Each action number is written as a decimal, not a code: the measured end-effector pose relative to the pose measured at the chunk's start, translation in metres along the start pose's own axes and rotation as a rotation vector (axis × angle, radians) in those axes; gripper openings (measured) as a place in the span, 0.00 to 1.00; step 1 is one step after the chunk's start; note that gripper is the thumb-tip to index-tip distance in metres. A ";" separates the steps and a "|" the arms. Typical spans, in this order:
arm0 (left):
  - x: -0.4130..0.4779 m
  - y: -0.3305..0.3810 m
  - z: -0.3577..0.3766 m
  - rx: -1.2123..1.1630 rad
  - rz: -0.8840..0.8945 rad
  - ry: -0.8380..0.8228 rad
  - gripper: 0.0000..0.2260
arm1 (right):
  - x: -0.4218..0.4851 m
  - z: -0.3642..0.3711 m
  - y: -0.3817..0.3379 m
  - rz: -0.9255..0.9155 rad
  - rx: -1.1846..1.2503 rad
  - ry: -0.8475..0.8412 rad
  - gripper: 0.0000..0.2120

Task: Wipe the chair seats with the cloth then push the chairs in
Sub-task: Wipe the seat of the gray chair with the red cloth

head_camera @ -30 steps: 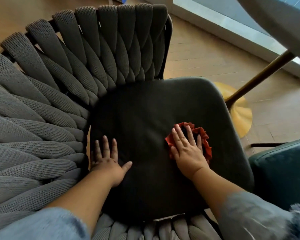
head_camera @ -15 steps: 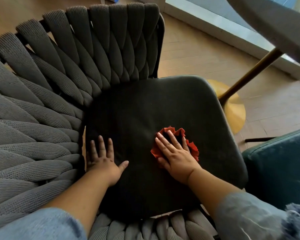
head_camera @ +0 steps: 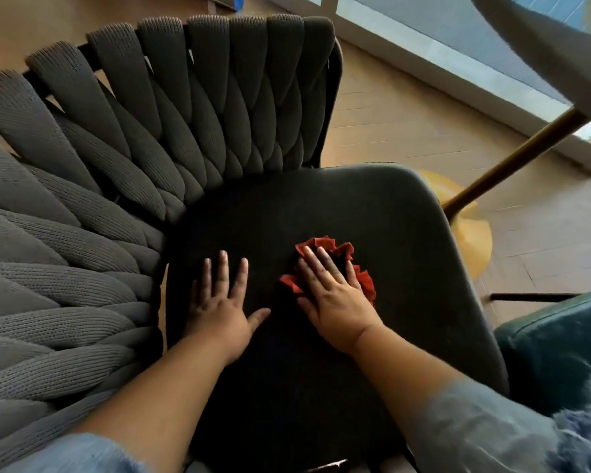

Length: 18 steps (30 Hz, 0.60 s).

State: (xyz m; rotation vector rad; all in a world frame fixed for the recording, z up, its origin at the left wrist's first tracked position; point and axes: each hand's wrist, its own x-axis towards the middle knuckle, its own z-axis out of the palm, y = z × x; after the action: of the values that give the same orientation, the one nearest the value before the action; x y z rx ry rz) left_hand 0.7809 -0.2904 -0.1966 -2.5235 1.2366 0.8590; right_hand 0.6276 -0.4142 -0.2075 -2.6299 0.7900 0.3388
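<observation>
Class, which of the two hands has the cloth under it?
The right hand, flat on the red cloth; the left hand rests directly on the dark seat.

A brass table leg [head_camera: 512, 162] slants to its round golden base [head_camera: 471, 233] on the wood-plank floor [head_camera: 406, 131] at my right. A pale window sill [head_camera: 458, 76] runs beyond.

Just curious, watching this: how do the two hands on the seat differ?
The right hand presses a red cloth; the left hand lies bare on the seat. The left hand sits nearer the woven back, the right hand nearer mid-seat. Both lie flat, palms down.
</observation>
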 end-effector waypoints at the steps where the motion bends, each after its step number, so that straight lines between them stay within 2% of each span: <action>1: 0.002 -0.002 0.001 0.003 0.003 -0.026 0.39 | -0.007 0.003 0.009 0.006 -0.015 0.017 0.29; 3: 0.002 -0.004 0.003 0.005 0.014 -0.045 0.38 | -0.009 -0.001 0.033 0.100 -0.025 0.098 0.30; 7: 0.003 -0.003 0.004 0.009 0.017 -0.029 0.38 | 0.044 -0.034 0.082 0.542 0.089 0.192 0.28; 8: 0.004 -0.004 0.006 0.014 0.015 -0.031 0.38 | 0.063 -0.042 0.085 0.594 0.113 0.184 0.28; 10: 0.006 -0.003 0.009 0.018 0.009 -0.045 0.38 | 0.094 -0.046 0.074 0.534 0.089 0.156 0.29; 15: 0.006 -0.004 0.006 0.007 0.009 -0.088 0.38 | 0.087 -0.031 0.014 0.009 -0.016 0.063 0.30; 16: 0.006 -0.004 0.005 0.003 0.008 -0.095 0.38 | 0.078 -0.033 0.017 -0.042 -0.033 0.038 0.29; 18: 0.005 -0.004 0.004 0.005 0.006 -0.095 0.38 | 0.072 -0.039 0.038 -0.001 -0.046 0.048 0.28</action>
State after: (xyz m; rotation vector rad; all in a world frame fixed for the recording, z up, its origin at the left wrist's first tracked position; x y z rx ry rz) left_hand 0.7849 -0.2898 -0.2031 -2.4453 1.2151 0.9641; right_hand 0.6695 -0.4942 -0.2065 -2.6909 0.8056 0.2981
